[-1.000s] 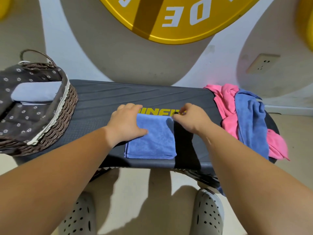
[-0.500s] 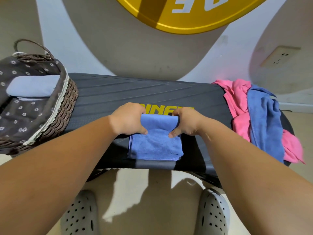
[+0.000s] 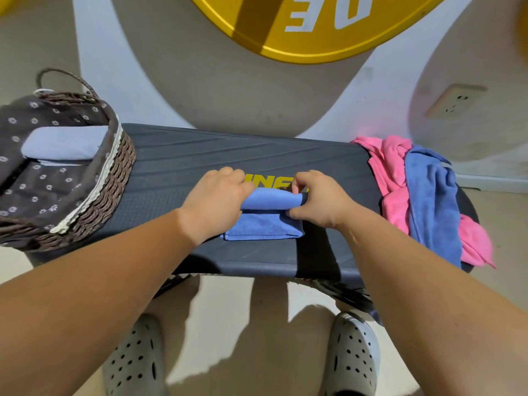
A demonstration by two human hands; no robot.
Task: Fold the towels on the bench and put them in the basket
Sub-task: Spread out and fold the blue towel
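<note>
A small blue towel lies on the middle of the dark bench, its far half rolled over toward me. My left hand grips the left end of that rolled part and my right hand grips the right end. At the bench's left end sits a brown wicker basket with a flowered lining, holding a folded pale blue towel. A loose pink towel and a loose blue towel lie heaped over the right end.
The bench stands against a wall with a yellow round sign and a wall socket. My two white perforated clogs stand on the floor below the bench's front edge.
Both hands went from pressing flat on the towel to gripping its far edge and drawing it toward me, so the towel is shorter and doubled over. The camera shifted slightly.
</note>
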